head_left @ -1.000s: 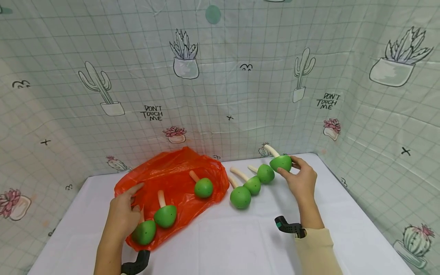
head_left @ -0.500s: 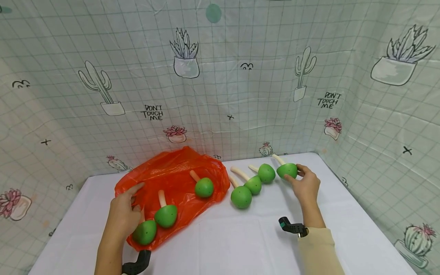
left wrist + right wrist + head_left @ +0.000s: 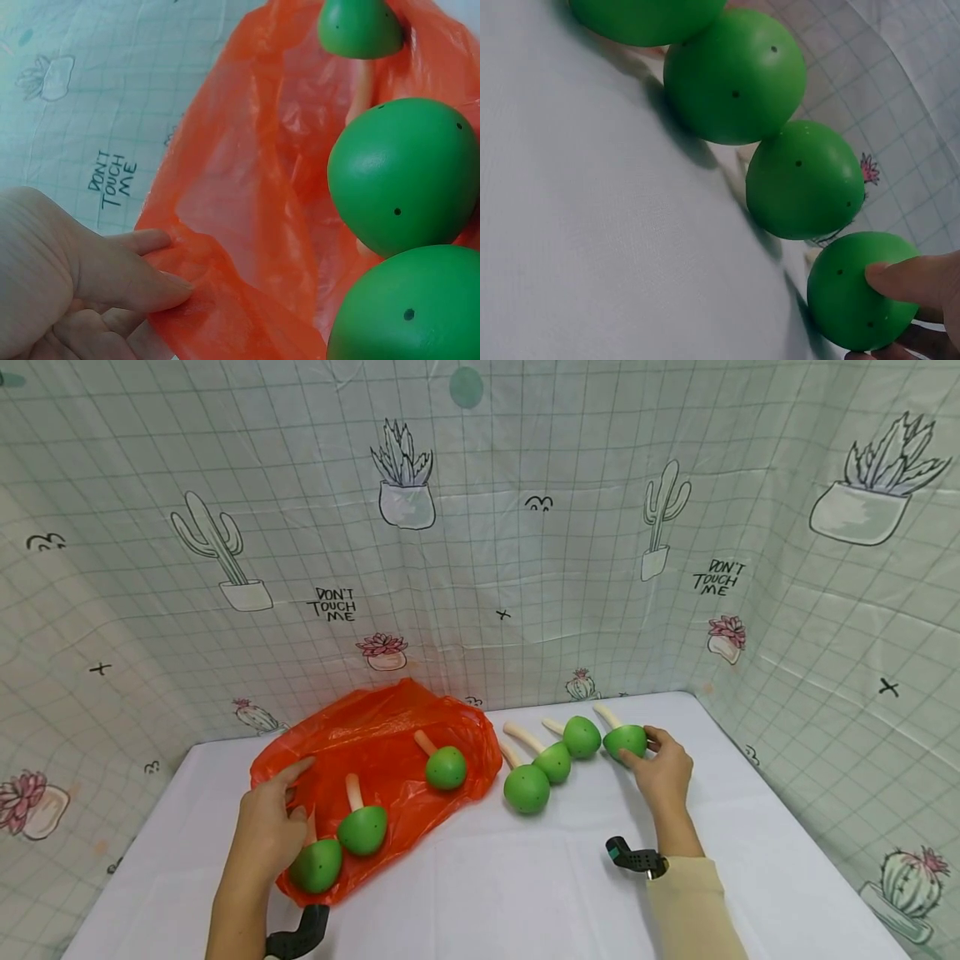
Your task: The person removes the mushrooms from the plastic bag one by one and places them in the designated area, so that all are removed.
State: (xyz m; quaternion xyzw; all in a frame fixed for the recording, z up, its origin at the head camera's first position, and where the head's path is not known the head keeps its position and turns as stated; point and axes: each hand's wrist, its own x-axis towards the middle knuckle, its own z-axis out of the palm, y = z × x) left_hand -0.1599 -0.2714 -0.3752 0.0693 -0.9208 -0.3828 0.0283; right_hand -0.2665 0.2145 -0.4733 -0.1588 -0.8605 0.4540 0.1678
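Our right hand (image 3: 660,770) pinches a green mushroom (image 3: 625,742), just lowered to the desk (image 3: 510,885) or barely above it, with three other mushrooms (image 3: 553,763) to that hand's left; we judge this placing nearly done. Our left hand (image 3: 268,824) pinches the red bag (image 3: 375,717), three more mushrooms (image 3: 363,831) beside it, rightward.

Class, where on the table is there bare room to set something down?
The widest bare patch of the white table lies between the red bag and the right forearm. A strip runs between the right hand and the table's right edge. Crowded: the bag, with three mushrooms and the left hand, and the four-mushroom row beside it.
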